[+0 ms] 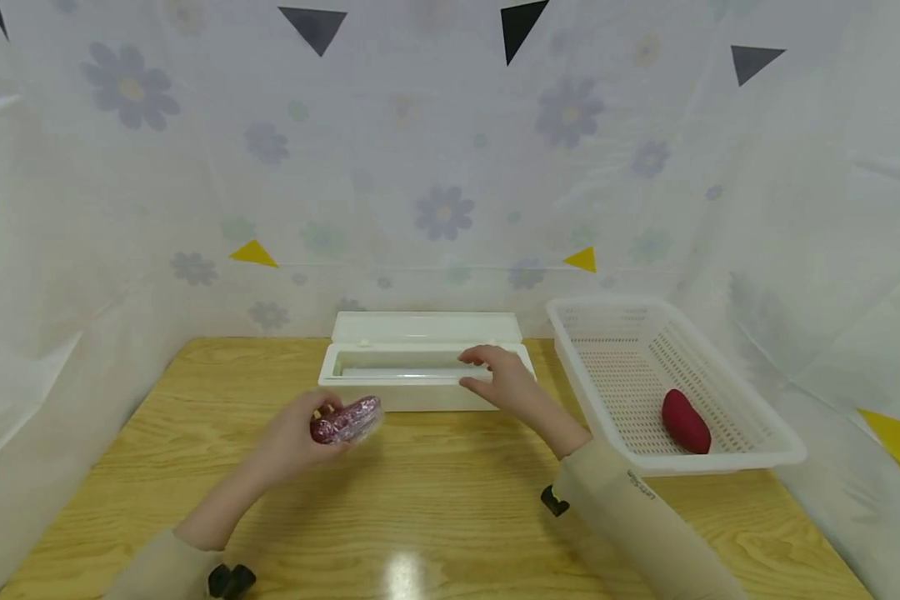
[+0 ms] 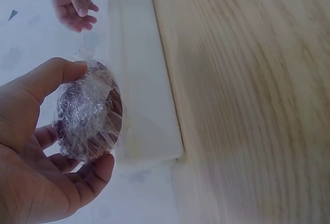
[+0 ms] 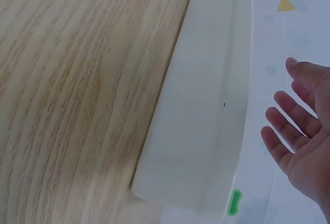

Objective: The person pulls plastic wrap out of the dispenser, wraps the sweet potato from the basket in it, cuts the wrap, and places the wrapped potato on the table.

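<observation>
My left hand grips a dark reddish sweet potato wrapped in crinkled clear plastic film, held above the table left of centre. In the left wrist view, thumb and fingers clasp the wrapped sweet potato from opposite sides. Over the right part of a long white cling film box hovers my right hand, its fingers loosely bent and nothing in them. The box's lid stands raised at the back, and a pale roll lies inside. In the right wrist view the right hand is spread, apart from the box.
A white perforated plastic basket stands at the right of the wooden table. Inside it lies an unwrapped red sweet potato. Behind the table hangs a pale flowered sheet.
</observation>
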Motion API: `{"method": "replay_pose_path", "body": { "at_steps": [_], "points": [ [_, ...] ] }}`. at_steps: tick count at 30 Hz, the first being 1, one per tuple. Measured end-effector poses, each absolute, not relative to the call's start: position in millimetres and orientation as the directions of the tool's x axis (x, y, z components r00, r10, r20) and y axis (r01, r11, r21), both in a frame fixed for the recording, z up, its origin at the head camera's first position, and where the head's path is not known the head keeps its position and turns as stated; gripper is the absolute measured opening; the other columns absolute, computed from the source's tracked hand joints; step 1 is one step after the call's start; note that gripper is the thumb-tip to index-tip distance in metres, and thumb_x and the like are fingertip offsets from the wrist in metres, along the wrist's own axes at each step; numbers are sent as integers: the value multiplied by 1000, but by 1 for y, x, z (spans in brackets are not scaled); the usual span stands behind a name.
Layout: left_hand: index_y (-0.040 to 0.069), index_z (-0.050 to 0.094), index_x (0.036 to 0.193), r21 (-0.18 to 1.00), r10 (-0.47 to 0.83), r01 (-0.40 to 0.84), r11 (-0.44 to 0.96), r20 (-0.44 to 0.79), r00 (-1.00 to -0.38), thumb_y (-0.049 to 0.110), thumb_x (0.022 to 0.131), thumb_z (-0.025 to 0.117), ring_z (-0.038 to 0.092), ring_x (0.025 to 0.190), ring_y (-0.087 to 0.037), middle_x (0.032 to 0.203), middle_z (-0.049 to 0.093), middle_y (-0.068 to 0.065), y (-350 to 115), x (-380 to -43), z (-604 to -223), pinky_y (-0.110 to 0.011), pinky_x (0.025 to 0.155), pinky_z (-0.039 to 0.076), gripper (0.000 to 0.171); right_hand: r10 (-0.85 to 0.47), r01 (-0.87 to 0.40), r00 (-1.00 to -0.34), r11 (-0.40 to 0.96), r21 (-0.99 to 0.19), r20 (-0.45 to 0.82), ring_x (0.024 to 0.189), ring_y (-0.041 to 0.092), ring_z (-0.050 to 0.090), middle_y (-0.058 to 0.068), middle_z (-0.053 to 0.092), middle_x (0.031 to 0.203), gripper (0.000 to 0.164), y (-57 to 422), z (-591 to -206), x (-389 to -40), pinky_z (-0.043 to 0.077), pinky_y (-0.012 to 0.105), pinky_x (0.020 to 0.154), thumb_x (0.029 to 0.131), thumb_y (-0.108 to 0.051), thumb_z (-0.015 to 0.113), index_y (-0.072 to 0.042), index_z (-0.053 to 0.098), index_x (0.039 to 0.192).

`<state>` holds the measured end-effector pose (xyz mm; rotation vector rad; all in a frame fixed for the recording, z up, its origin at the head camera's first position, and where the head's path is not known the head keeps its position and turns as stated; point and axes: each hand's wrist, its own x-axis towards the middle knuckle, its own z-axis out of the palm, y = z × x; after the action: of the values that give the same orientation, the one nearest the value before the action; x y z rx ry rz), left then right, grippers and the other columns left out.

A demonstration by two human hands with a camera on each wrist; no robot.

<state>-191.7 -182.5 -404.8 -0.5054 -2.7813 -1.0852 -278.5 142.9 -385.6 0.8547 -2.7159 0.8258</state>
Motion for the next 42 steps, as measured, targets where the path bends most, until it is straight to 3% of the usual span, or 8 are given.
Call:
{"method": "replay_pose_path", "body": {
  "at_steps": [15,22,31,42],
  "points": [
    [1,54,113,600,88,210,772,225,-970,14,73,80,59,90,-30,106,56,-20,-247,-189,-412,-41,70,52,49,-366,-405,-912,735,-544,185,103,20,57,0,65,111,29,123,-407,-316,49,37,86,89,-27,67,-15,65,115],
    [-2,53,114,591,43,164,789,213,-976,14,73,79,57,88,-32,101,56,-22,-268,-194,-421,-42,69,51,51,-336,-375,-925,726,-576,178,96,18,60,1,67,103,27,115,-409,-321,51,35,81,88,-26,68,-13,68,111],
    [-3,52,111,551,58,190,813,248,-967,14,72,80,57,85,-33,96,55,-23,-284,-208,-433,-46,69,50,51,-344,-358,-929,744,-564,137,85,16,62,1,69,96,28,108,-408,-327,52,30,71,86,-27,70,-11,70,109],
    [-4,51,114,519,59,152,841,191,-980,20,75,79,57,87,-37,100,54,-29,-290,-218,-435,-51,71,49,53,-360,-338,-932,835,-434,34,84,13,64,-3,71,98,29,100,-399,-334,52,32,76,85,-33,70,-16,71,109]
  ]
}}
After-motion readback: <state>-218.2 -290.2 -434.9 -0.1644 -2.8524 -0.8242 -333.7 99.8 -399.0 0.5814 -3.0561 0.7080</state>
